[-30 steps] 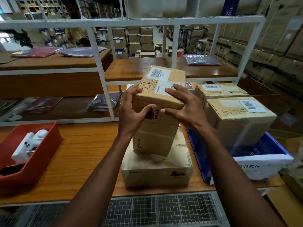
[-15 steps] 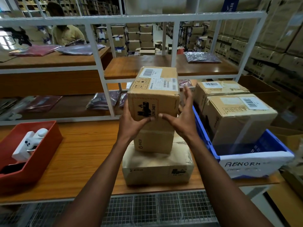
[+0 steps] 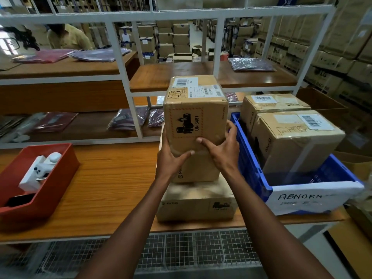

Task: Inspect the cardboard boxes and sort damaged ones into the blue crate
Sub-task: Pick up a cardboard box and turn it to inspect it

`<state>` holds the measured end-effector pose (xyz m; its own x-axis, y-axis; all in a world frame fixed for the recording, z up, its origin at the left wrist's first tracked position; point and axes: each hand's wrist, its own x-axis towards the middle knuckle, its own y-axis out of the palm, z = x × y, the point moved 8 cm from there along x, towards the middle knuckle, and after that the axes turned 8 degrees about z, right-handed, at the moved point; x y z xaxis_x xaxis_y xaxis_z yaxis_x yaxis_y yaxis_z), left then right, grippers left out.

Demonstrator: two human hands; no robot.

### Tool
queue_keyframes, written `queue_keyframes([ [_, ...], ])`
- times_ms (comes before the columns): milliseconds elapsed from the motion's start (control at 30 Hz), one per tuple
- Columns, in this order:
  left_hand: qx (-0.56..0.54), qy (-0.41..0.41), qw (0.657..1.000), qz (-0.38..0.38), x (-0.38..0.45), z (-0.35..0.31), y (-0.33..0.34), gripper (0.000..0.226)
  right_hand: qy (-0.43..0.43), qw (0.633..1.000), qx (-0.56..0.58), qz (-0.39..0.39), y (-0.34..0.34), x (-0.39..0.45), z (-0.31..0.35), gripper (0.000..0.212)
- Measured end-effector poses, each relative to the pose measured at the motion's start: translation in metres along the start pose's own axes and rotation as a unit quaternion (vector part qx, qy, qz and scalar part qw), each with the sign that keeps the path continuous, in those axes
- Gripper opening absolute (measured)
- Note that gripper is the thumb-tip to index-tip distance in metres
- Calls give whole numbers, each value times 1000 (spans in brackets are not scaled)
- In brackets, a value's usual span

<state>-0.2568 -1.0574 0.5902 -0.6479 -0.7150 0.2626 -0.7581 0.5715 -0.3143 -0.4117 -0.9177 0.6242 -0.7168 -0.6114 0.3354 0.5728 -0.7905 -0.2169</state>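
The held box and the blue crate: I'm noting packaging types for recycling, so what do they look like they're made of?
The held box looks like brown corrugated cardboard with a matte finish, judging by its creased edges, printed hazard mark and stuck-on paper labels; both hands, left hand and right hand, grip it. The blue crate looks like moulded plastic: uniform colour, slotted wall, slight sheen.
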Motion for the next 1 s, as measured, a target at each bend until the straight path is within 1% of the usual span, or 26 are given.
queue_keyframes([
  [67,-13,6,999,-31,1,-9,-5,117,-9,1000,13,5,-5,1,5,85],
  [133,-40,8,997,-65,2,-17,-16,108,-29,997,33,59,-8,5,10,84],
  [233,-58,10,995,-86,6,-29,-23,84,-40,988,28,145,-5,4,15,104],
  [267,-62,9,994,-85,9,-32,-22,79,-40,986,23,158,-3,3,18,110],
  [333,-74,3,994,-81,12,-34,-20,77,-42,986,12,159,0,1,23,118],
  [433,-81,13,995,-58,10,-41,-19,87,-43,992,18,116,-8,3,26,115],
  [500,-79,29,996,-9,8,-45,-14,92,-33,995,46,82,-21,8,22,108],
  [533,-77,36,996,26,6,-46,-10,102,-28,995,56,74,-26,11,21,105],
  [600,-69,44,991,109,0,-45,0,132,-25,995,66,76,-33,16,22,99],
  [667,-42,66,978,192,-8,-45,11,156,-20,995,56,80,-37,22,20,97],
  [733,-1,108,963,245,-14,-50,18,167,-10,995,50,85,-39,25,18,97],
  [800,49,143,954,260,-14,-57,19,170,2,995,56,89,-39,27,17,95],
  [867,100,158,948,258,-13,-60,19,166,7,994,63,93,-39,29,18,90],
  [900,118,162,948,247,-13,-61,18,157,9,993,66,95,-39,31,19,89],
  [1000,126,211,952,183,-16,-67,12,112,6,992,71,104,-39,33,24,94],
])
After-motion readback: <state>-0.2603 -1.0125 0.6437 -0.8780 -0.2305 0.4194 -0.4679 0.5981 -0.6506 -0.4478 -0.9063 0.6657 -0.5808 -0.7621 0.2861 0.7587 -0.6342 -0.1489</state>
